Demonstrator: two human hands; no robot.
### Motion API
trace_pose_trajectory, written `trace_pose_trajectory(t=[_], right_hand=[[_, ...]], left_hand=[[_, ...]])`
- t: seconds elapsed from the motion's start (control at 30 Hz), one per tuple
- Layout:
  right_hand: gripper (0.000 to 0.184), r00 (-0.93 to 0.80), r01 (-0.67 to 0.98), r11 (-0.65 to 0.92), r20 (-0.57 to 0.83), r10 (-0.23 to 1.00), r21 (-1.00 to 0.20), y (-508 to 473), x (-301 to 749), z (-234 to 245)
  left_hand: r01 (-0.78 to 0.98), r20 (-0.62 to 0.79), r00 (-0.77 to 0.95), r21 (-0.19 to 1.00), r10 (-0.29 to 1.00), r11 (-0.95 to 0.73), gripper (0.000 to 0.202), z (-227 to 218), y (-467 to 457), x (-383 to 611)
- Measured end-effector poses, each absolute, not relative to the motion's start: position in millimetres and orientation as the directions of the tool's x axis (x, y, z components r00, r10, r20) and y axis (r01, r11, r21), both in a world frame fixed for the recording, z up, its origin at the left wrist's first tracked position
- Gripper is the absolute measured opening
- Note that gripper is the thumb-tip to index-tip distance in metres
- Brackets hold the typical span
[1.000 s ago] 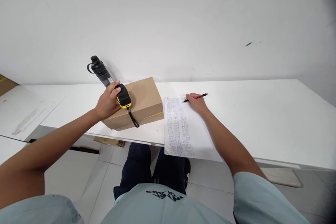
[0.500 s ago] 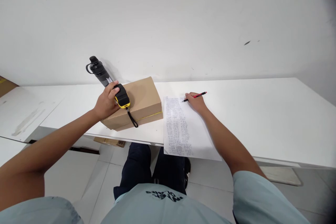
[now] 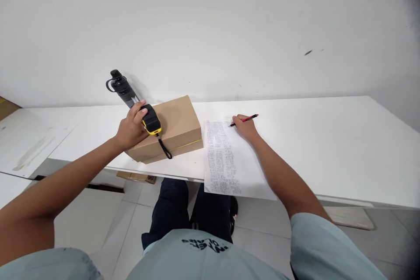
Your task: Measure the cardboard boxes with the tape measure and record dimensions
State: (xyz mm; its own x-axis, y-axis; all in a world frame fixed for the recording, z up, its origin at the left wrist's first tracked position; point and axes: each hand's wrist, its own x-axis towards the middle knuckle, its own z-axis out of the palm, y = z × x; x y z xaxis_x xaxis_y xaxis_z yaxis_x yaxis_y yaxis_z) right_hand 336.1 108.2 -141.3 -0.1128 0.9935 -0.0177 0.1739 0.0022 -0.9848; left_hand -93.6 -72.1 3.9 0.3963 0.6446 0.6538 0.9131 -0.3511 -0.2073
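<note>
My left hand (image 3: 130,129) grips a black and yellow tape measure (image 3: 151,120) resting on top of a brown cardboard box (image 3: 177,124); its black strap (image 3: 164,148) dangles over the box's front. My right hand (image 3: 244,127) holds a red and black pen (image 3: 246,119) with its tip on a sheet of paper (image 3: 229,162) covered in handwritten columns. The sheet lies on the white table (image 3: 315,140) and overhangs its near edge.
A black water bottle (image 3: 122,88) stands behind the box near the white wall. Another white tabletop (image 3: 29,135) adjoins on the left, with a cardboard piece (image 3: 6,106) at the far left. Flat cardboard (image 3: 138,177) lies on the tiled floor below; my legs are under the table.
My left hand and the tape measure have shifted slightly left on the box. The right hand with the pen stays at the top of the sheet.
</note>
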Motion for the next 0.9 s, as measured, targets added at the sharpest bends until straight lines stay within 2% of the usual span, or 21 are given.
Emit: trace_pose_trajectory(t=[0.13, 0.27, 0.5, 0.7, 0.9], right_hand=[[0.03, -0.129, 0.177, -0.027, -0.05, 0.99, -0.984, 107, 337, -140], [0.034, -0.107, 0.174, 0.005, -0.014, 0.994, -0.985, 107, 335, -140], [0.038, -0.112, 0.185, 0.023, 0.003, 0.994, -0.983, 106, 333, -140], [0.04, -0.075, 0.184, 0.039, 0.025, 0.997, -0.982, 105, 333, -141], [0.044, -0.054, 0.186, 0.031, 0.021, 0.998, -0.982, 106, 333, -142]], left_hand=[[0.927, 0.639, 0.362, -0.169, 0.679, -0.334, 0.085, 6, -73, -91], [0.955, 0.595, 0.287, -0.113, 0.751, -0.275, 0.085, 7, -74, -90], [0.95, 0.601, 0.28, -0.062, 0.749, -0.305, 0.084, 7, -76, -93], [0.945, 0.636, 0.199, 0.078, 0.745, -0.318, 0.096, 14, -74, -84], [0.942, 0.593, 0.055, 0.236, 0.803, -0.238, 0.111, 17, -73, -78]])
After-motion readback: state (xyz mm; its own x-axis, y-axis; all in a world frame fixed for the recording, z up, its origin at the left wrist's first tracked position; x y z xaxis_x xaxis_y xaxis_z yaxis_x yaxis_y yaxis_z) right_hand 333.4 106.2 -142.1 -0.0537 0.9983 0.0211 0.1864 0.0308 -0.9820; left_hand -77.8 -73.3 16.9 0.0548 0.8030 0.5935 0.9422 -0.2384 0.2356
